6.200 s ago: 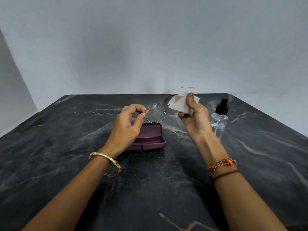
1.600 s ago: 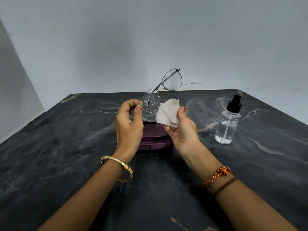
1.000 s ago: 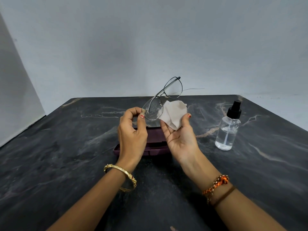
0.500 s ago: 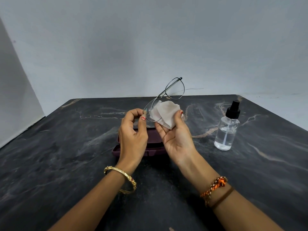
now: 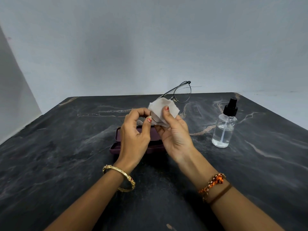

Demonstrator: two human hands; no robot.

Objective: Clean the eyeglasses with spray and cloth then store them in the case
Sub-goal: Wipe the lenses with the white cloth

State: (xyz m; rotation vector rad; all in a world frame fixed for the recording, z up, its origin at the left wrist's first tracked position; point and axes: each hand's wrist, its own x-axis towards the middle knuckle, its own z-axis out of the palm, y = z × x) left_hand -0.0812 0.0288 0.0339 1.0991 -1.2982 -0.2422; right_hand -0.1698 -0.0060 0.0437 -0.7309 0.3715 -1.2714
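Above the case (image 5: 119, 139), the left hand (image 5: 133, 137) pinches the glasses (image 5: 182, 92) while the right hand (image 5: 175, 132) grips a cloth (image 5: 160, 105) around one lens; bottle (image 5: 223, 129) nearby on the desk (image 5: 66, 147).

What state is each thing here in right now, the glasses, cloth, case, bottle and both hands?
eyeglasses: held up above the table, unfolded, near lens wrapped in cloth
cloth: folded over the near lens
case: open on the table, behind the hands
spray bottle: upright on the table, untouched, cap on, partly filled
left hand: pinches the frame
right hand: pinches the cloth on the lens
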